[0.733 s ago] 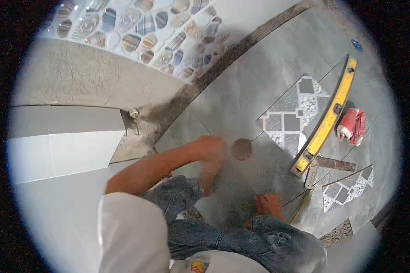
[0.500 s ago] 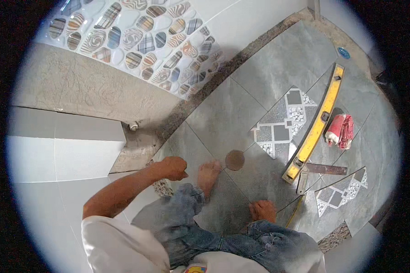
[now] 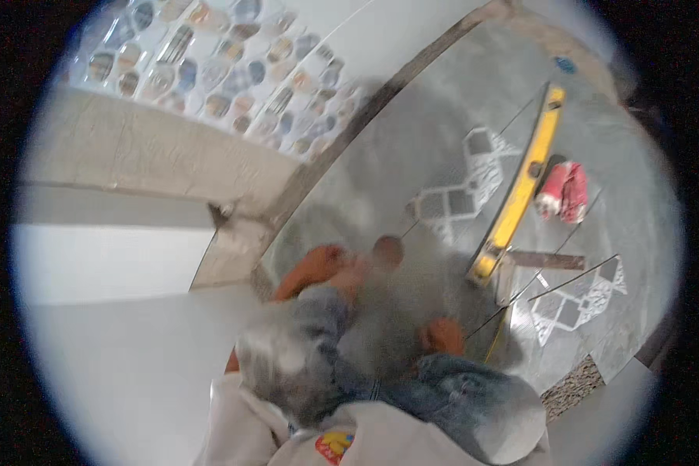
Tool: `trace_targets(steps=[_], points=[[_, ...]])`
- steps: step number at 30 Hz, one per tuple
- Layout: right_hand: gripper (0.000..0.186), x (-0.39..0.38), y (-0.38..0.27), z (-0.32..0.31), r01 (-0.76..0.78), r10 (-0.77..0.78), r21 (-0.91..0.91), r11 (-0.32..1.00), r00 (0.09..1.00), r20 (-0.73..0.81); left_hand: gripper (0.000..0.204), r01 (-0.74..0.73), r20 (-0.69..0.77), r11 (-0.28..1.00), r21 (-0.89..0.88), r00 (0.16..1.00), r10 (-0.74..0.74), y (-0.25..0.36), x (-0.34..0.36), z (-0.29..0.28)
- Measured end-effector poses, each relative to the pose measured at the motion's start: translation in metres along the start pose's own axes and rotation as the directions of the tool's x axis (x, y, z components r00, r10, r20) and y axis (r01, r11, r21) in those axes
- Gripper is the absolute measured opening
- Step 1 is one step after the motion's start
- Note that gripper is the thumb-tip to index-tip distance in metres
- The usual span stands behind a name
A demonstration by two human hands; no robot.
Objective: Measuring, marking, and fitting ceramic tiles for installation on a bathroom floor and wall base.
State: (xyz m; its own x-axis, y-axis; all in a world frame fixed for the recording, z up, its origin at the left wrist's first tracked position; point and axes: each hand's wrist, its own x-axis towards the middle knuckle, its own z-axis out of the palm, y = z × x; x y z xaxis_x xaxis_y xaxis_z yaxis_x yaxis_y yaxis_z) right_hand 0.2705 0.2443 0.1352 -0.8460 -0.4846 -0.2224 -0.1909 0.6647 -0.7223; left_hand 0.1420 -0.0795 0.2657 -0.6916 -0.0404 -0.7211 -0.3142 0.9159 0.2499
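Roughly, view: heavily blurred, looking down at a crouched person in blue jeans.
Left hand [image 3: 318, 264]: low over the grey tiled floor [image 3: 412, 147], beside a small round brown floor drain [image 3: 387, 250]; fingers too smeared to tell whether apart or together.
Right hand: not seen; only bare feet by the knees.
Long yellow spirit level [image 3: 520, 190]: lying flat across patterned tiles, probably to check them for flatness.
Red-and-white cloth [image 3: 563, 192]: just beside the level, within reach.
Wall [image 3: 233, 54]: pebble-pattern tiles.
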Motion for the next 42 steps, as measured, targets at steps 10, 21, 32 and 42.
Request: trace_targets(steps=[10, 21, 32, 42], points=[[0.011, 0.009, -0.005, -0.004, 0.179, -0.189, -0.141, 0.974, 0.980, -0.059, 0.036, -0.058, -0.090, 0.929, -0.366, 0.996, 0.026, -0.008, -0.060, 0.010], [0.049, 0.267, 0.092, -0.167, 0.219, -0.374, -0.432, 0.875, 0.872, -0.315, 0.035, -0.081, 0.017, 0.889, -0.450, 0.995, 0.099, -0.050, -0.073, 0.049], [0.060, 0.397, 0.205, -0.206, 0.056, -0.200, -0.688, 0.724, 0.971, -0.132, 0.034, 0.076, -0.060, 0.784, -0.616, 0.988, -0.143, -0.073, -0.124, 0.048], [0.075, 0.339, 0.140, -0.181, -0.246, 0.098, -0.657, 0.713, 0.962, -0.254, 0.041, -0.160, 0.040, 0.942, -0.295, 0.983, 0.179, -0.056, -0.033, 0.073]])
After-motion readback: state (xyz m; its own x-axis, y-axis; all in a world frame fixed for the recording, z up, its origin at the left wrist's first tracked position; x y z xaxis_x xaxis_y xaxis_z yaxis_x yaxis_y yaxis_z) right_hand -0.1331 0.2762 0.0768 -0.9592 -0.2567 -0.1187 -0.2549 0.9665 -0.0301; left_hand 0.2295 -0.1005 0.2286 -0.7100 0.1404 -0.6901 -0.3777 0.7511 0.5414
